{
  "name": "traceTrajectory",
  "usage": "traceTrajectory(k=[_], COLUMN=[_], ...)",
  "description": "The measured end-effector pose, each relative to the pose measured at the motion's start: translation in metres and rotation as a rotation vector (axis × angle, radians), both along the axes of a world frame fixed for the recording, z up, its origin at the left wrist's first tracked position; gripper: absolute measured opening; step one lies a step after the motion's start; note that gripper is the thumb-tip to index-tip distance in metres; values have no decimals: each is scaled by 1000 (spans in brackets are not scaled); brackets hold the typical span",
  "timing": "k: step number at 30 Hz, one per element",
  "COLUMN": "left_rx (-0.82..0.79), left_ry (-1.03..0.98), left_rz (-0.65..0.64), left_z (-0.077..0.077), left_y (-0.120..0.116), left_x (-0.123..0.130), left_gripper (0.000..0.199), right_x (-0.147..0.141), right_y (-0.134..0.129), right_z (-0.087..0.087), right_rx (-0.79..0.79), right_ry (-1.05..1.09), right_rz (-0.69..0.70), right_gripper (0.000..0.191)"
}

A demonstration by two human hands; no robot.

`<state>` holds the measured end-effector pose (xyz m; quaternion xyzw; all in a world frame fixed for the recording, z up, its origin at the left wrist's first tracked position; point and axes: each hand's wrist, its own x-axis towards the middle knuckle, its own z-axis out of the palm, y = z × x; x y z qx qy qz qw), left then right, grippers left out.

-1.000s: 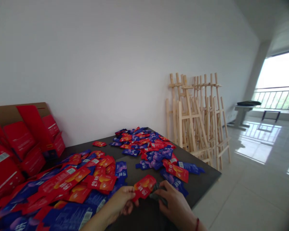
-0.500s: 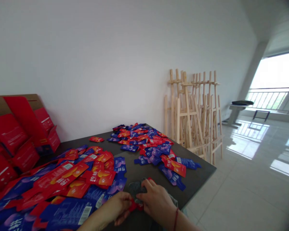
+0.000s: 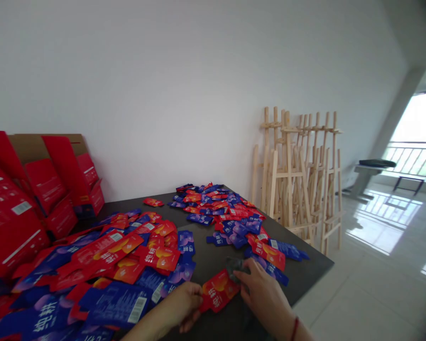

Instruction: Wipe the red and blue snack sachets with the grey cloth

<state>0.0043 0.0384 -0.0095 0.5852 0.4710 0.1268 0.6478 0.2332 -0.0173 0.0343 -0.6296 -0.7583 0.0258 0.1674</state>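
A red pouch (image 3: pixel 218 291) with orange fruit and white characters printed on it is held flat, low over the dark table at the front. My left hand (image 3: pixel 185 303) pinches its left end between thumb and fingers. Over the right end, my right hand (image 3: pixel 261 286) grips a dark grey cloth (image 3: pixel 235 269) that touches the pouch. Part of the cloth is hidden under the fingers. To the left spreads a heap of red and blue pouches (image 3: pixel 159 258). Beyond my right hand lies a second heap of similar pouches (image 3: pixel 230 208).
Red cardboard boxes (image 3: pixel 49 182) with raised flaps stand at the table's left rear. The dark table (image 3: pixel 298 279) meets a white wall behind and ends at a right edge. Wooden easels (image 3: pixel 287 175) lean beyond it, and a grey stand (image 3: pixel 364 182) is farther off on the tiled floor.
The red pouch, earlier mostly covered by my hands and the cloth, now shows its printed face. My right hand has moved right, away from my left. The view has turned slightly left.
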Motion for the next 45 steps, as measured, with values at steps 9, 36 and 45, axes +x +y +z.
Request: traceTrajectory(k=[9,36,45], left_rx=[25,1,-4], left_ry=[37,16,-42], left_rz=[-35,-23,-44], left_z=[8,7,5], left_y=[-1,-1,-1], left_x=[1,3,3], left_gripper=[24,22,24], right_x=[-20,1,-25], right_y=[-9,28,-7], right_z=[-15,4,-7], right_rx=[-47,-43,-124], right_ry=[11,-173,9], right_rz=[73,-120,211], right_gripper=[40,31,36])
